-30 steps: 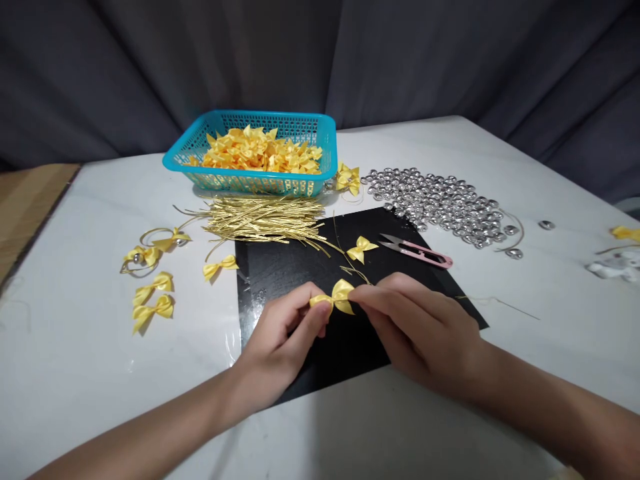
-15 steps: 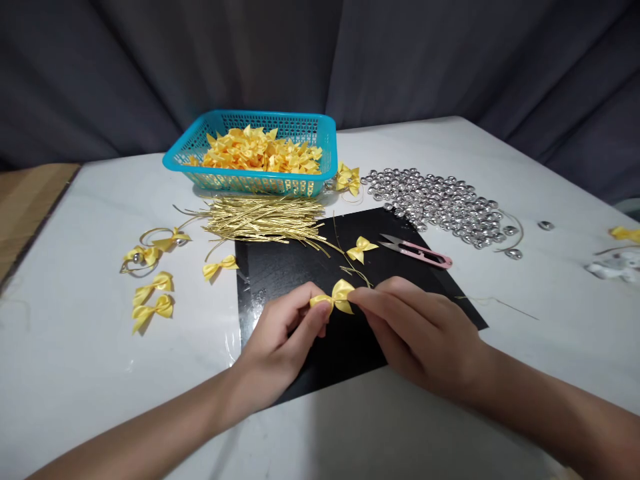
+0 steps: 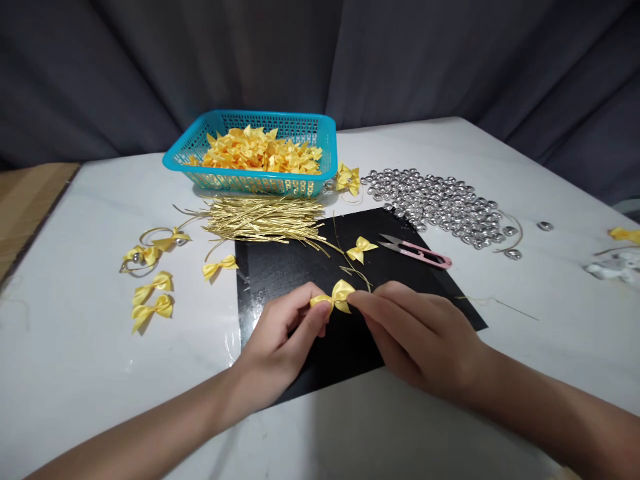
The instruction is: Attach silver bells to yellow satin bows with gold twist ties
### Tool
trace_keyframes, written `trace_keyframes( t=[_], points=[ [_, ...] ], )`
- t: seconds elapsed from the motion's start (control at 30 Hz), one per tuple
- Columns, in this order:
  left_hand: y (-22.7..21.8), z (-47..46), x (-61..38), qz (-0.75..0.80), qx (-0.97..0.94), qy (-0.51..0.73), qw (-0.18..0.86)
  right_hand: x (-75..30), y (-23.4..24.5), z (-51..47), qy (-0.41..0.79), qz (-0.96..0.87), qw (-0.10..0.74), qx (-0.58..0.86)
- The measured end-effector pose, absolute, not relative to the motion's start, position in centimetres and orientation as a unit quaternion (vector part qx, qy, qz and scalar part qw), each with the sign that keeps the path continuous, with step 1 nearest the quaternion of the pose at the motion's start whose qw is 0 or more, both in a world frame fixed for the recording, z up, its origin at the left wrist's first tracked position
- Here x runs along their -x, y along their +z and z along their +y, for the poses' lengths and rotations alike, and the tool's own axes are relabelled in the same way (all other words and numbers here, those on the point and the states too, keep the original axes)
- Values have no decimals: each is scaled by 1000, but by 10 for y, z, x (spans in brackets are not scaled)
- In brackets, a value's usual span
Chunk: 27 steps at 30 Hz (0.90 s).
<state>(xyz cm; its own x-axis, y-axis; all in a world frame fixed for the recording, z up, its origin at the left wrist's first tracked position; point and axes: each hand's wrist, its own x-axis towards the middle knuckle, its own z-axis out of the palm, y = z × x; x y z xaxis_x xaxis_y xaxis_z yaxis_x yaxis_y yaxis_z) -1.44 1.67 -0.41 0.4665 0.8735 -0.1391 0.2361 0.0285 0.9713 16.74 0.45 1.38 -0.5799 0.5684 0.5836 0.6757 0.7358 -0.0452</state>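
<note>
A yellow ribbon bow [image 3: 342, 295] is held between my two hands, above the black mat [image 3: 280, 270]. My left hand [image 3: 290, 327] pinches the bow's left loop between thumb and fingers. On the other side, the fingertips of my right hand [image 3: 417, 327] are closed at the edge of the right loop; whether they also grip something small there is hidden. Just beyond the hands lie short gold cord pieces [image 3: 356, 272] and another yellow bow [image 3: 362, 249]. Pink-handled thread snips [image 3: 420, 253] rest on the mat, blades toward that bow.
A blue basket [image 3: 250, 175] full of yellow bows stands at the back, behind a bundle of gold cords [image 3: 265, 219]. Silver beads [image 3: 435, 200] spread at the right rear. Several loose bows [image 3: 154, 312] lie at left. A needle with thread [image 3: 515, 309] lies right of the mat.
My right hand has shifted very slightly at the bow's right loop. My left hand and the bow stay in place.
</note>
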Motion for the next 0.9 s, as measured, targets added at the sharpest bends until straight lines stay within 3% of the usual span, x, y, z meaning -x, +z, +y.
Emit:
trace_keyframes(
  t=[0.27, 0.47, 0.67, 0.9],
  points=[
    [-6, 16, 14, 450, -678, 281, 510, -168, 12, 2, -108, -897, 272, 331],
    [-6, 12, 16, 430, -770, 304, 360, -164, 7, -3, -69, -887, 284, 356],
    [-4, 13, 24, 351, -855, 316, 213, -160, 3, -10, 75, -845, 294, 440],
    [7, 12, 31, 372, -840, 288, 272, -157, 3, -13, 131, -805, 331, 474]
  ],
)
